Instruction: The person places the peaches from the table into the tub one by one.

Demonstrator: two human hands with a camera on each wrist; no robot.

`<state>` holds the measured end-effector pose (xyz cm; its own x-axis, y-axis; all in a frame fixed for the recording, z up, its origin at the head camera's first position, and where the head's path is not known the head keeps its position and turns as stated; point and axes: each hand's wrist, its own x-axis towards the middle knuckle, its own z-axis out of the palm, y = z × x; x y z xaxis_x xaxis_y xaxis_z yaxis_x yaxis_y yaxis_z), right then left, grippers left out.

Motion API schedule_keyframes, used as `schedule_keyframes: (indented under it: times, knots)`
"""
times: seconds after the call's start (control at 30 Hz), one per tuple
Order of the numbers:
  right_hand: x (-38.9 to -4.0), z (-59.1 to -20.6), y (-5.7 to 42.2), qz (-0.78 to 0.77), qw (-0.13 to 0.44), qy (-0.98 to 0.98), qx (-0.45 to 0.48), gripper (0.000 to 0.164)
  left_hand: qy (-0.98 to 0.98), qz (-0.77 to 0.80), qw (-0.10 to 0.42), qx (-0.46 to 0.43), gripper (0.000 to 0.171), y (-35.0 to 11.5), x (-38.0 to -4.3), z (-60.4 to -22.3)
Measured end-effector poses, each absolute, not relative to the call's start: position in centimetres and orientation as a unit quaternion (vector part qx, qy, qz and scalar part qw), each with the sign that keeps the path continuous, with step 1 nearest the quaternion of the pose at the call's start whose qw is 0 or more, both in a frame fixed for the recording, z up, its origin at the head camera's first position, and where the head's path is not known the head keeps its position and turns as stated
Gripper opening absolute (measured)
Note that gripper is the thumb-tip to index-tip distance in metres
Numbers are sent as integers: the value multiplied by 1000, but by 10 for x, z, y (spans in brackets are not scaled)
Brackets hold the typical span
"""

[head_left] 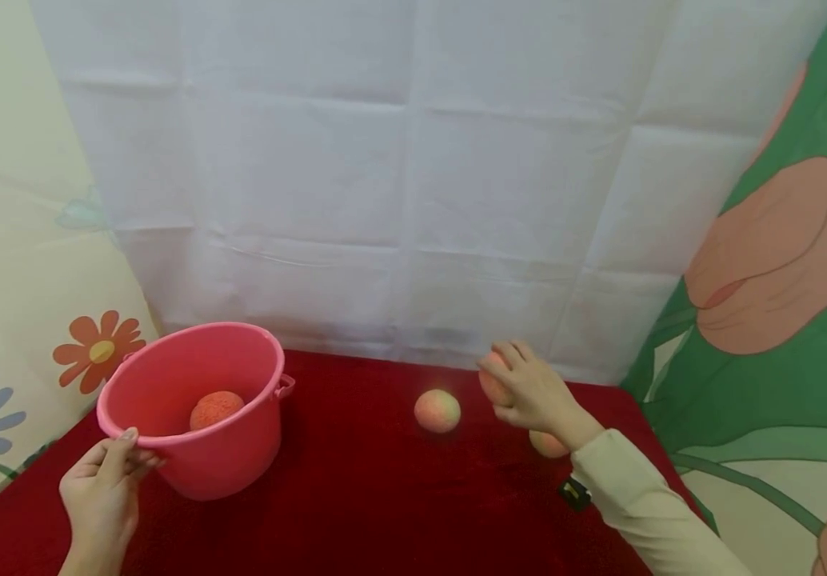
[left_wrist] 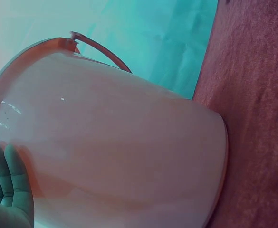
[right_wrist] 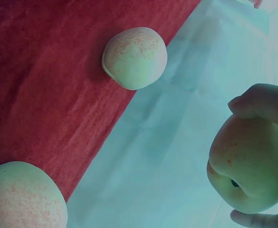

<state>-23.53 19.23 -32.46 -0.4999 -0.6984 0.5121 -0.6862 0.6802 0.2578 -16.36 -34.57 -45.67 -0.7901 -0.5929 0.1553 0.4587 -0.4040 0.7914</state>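
Note:
My left hand [head_left: 105,488] pinches the near rim of a pink bucket [head_left: 229,456], thumb over the edge and fingers against the outer wall. Inside the bucket lies a reddish-orange round fruit [head_left: 217,409]. My right hand [head_left: 532,390] grips a peach [right_wrist: 250,164] above the table; its stem hollow shows in the right wrist view. One more peach [head_left: 437,411] sits on the red cloth between the bucket and that hand. Under the right wrist is another peach [head_left: 548,443], partly hidden by the forearm.
Red cloth [head_left: 356,496] covers the table. A white creased sheet [head_left: 399,176] hangs behind it. Near the right sleeve lies a small dark object [head_left: 574,494], its kind unclear. Walls painted with flowers stand on both sides. The bucket's handle [left_wrist: 103,50] shows in the left wrist view.

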Motion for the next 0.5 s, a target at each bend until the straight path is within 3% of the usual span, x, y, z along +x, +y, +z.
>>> schedule_keyframes:
  times: [0.17, 0.33, 0.5]
  knots:
    - [-235, -323, 191, -10, 297, -867, 399, 65, -431, -843, 314, 74, 15, -328, -152, -434]
    - [-235, -320, 189, -14, 295, -868, 399, 65, -430, -837, 319, 112, 12, -342, -163, -452]
    - [-236, -315, 185, -17, 297, -865, 404, 63, -446, -829, 332, 59, 11, -356, -172, -473]
